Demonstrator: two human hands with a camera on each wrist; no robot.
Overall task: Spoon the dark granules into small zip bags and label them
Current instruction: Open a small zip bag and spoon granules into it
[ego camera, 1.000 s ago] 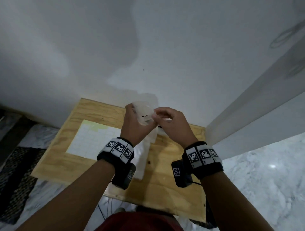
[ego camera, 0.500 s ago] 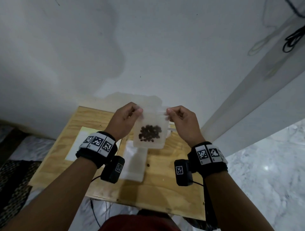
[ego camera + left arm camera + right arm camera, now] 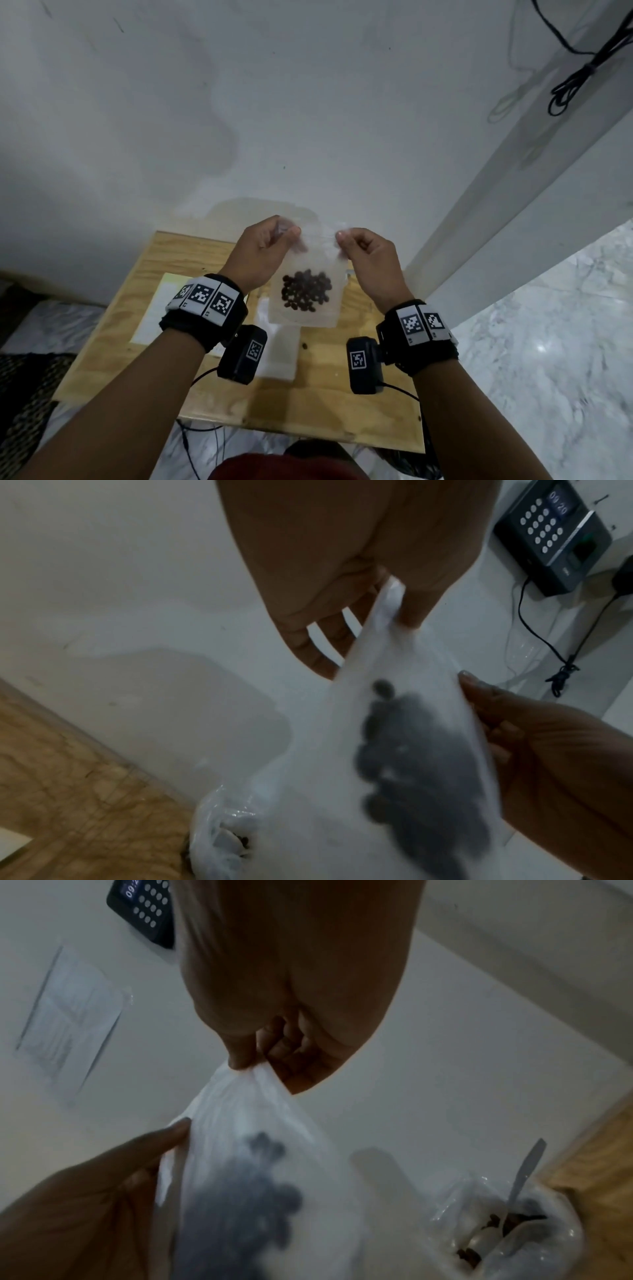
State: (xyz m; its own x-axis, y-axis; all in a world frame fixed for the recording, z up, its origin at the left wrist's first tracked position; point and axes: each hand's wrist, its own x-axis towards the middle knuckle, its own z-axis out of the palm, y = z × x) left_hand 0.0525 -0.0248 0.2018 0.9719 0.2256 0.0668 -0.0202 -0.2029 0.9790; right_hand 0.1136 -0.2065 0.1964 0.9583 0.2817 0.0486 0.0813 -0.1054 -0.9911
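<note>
A small clear zip bag (image 3: 308, 270) hangs upright above the wooden board (image 3: 359, 404), with dark granules (image 3: 306, 289) gathered in its lower half. My left hand (image 3: 263, 250) pinches its top left corner and my right hand (image 3: 363, 255) pinches its top right corner. In the left wrist view the zip bag (image 3: 404, 723) is pinched between thumb and fingers (image 3: 407, 610). The right wrist view shows the zip bag (image 3: 246, 1123) pinched at its top edge, and beyond it a clear supply bag (image 3: 514, 1231) of granules with a spoon (image 3: 527, 1167) standing in it.
A white sheet of labels (image 3: 154, 308) lies on the board's left half. More clear bags (image 3: 277, 346) lie flat under my hands. A white wall stands close behind the board. A black keypad device (image 3: 551, 536) with cables hangs on the wall to the right.
The bag went from bunched between both hands to stretched flat and upright, and my hands moved apart along its top edge. My head tilted upward.
</note>
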